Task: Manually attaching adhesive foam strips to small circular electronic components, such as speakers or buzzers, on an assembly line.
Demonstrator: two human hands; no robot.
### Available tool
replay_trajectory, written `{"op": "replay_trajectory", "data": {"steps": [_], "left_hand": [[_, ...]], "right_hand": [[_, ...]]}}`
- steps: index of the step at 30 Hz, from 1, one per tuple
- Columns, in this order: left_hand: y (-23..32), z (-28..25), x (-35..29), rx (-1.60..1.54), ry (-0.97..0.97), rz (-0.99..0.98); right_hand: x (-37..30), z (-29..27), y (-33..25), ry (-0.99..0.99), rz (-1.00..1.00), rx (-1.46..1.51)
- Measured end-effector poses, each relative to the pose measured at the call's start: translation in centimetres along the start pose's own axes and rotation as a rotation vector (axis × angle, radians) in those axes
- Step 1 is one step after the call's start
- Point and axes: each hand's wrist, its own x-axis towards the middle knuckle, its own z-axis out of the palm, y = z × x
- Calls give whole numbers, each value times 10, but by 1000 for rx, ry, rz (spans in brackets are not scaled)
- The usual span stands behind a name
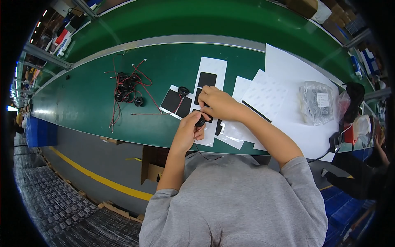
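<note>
My left hand (190,128) is closed around a small round black part with a thin wire (200,122), which looks like a small speaker. The wire trails down past the table's front edge. Just above it, my right hand (217,102) is bent with its fingertips pinched together, close to my left fingertips; what they hold, if anything, is hidden. Both hands are over a white backing sheet (214,64) bearing black rectangular pads (207,79). Left of it lies a smaller sheet with black pads (170,101), and another round black part (183,91) with a red wire rests on it.
A tangle of round black parts with red and black wires (126,84) lies on the green table (82,99) at left. Loose white sheets (263,90) overlap at right, beneath a clear plastic bag (316,103). A black cable box (335,142) sits at the right edge.
</note>
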Motion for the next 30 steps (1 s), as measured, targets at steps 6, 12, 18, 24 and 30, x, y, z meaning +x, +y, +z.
{"op": "replay_trajectory", "data": {"steps": [6,12,18,24,30], "left_hand": [[-1,0,0,-1,-4,3],[0,2,1,-20,9,27],[-4,-3,1,-119,-5,122],[-7,-4,-1,-157,35,147],[-7,1,-7,-214,-31,126]], "right_hand": [[0,1,0,22,-10,-22],[0,12,4,165,-71,-101],[-2,10,2,187,-17,41],[-19,-6,-14,101,312,758],[-45,-11,-39,102,209,1169]]}}
